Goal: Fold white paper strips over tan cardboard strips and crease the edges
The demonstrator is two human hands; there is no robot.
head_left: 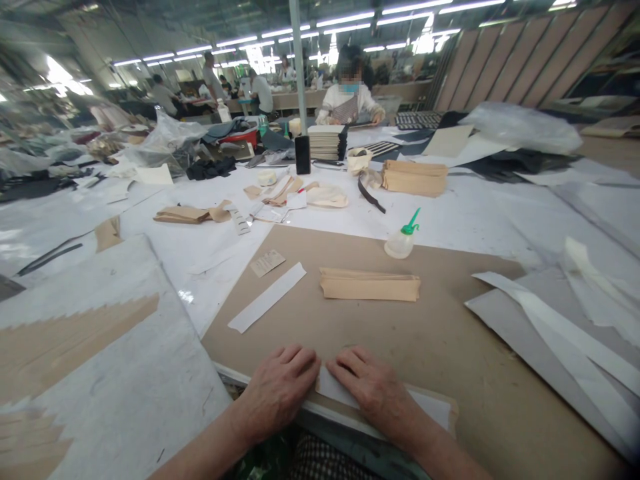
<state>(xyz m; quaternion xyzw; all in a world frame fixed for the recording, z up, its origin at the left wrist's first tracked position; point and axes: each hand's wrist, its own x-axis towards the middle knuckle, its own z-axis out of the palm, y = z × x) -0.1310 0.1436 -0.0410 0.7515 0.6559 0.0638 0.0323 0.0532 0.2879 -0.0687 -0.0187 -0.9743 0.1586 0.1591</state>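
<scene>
At the near edge of the brown board [440, 333], a white strip [434, 407] lies on a tan piece [454, 415]. My right hand [367, 383] rests over the strip's left part, fingers bent and pressed together. Close beside it, my left hand [285, 380] has its fingers curled together at the strip's left end. Whether either hand pinches the piece is hidden under the fingers. Farther up the board lie a stack of tan strips [370, 287], a separate white strip [267, 298] and a small printed card [268, 263].
A clear bottle with a green spout [401, 241] stands at the board's far edge. Layered tan pieces [75, 340] lie at left, white sheets [565, 327] at right. Behind are a black phone [303, 155], a tan bundle [414, 179] and a seated person [350, 93].
</scene>
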